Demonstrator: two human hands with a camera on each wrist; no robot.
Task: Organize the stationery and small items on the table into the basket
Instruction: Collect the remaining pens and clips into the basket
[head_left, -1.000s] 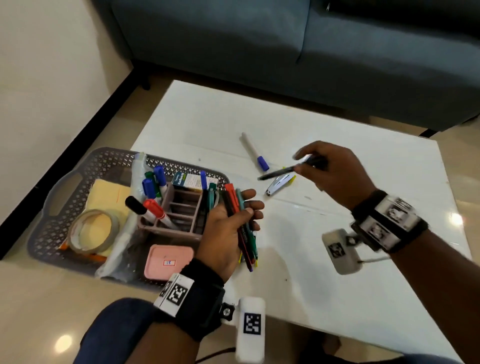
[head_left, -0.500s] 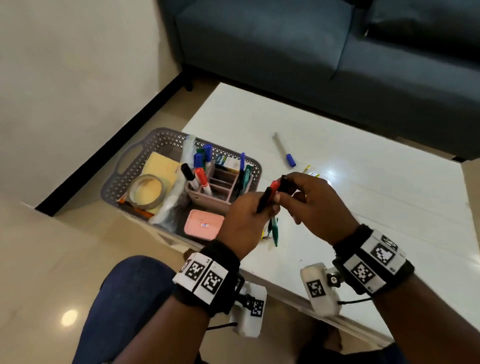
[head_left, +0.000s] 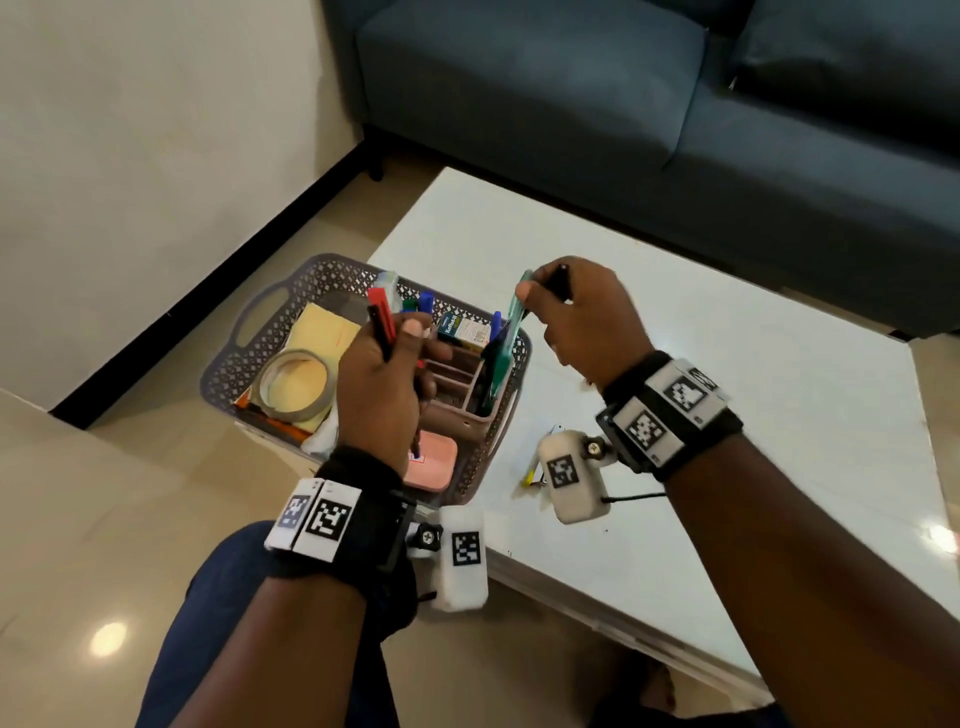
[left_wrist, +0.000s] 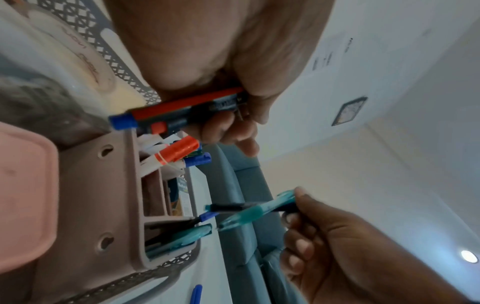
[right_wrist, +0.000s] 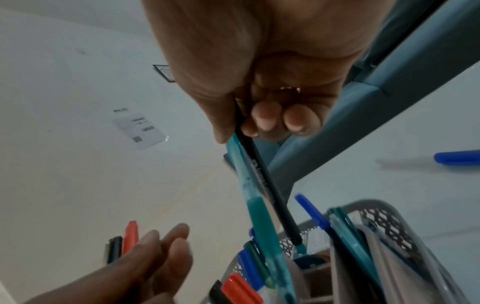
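Note:
A grey lattice basket (head_left: 221, 382) stands at the white table's left end, with a mauve pen organizer (head_left: 467, 415) inside. My left hand (head_left: 410, 353) hovers over the basket and grips a red pen and a black pen (head_left: 382, 325), which show up close as the same bundle (left_wrist: 182, 107). My right hand (head_left: 540, 296) is beside the basket's right rim. It pinches a teal pen (right_wrist: 259, 216) and a black pen (right_wrist: 270, 195), tips pointing down at the organizer's right compartment (left_wrist: 171, 236), which holds other teal pens.
The basket also holds a tape roll (head_left: 296, 384), a yellow pad (head_left: 322, 332), a pink case (head_left: 436, 462), a small box (head_left: 462, 327) and capped markers (left_wrist: 179, 152). A blue-capped marker (right_wrist: 457, 158) lies on the table (head_left: 727, 364). A blue sofa (head_left: 571, 104) stands behind.
The hands met half a second ago and have parted. My right hand has come away with the teal and black pens and risen over the organizer. My left hand has moved over the basket.

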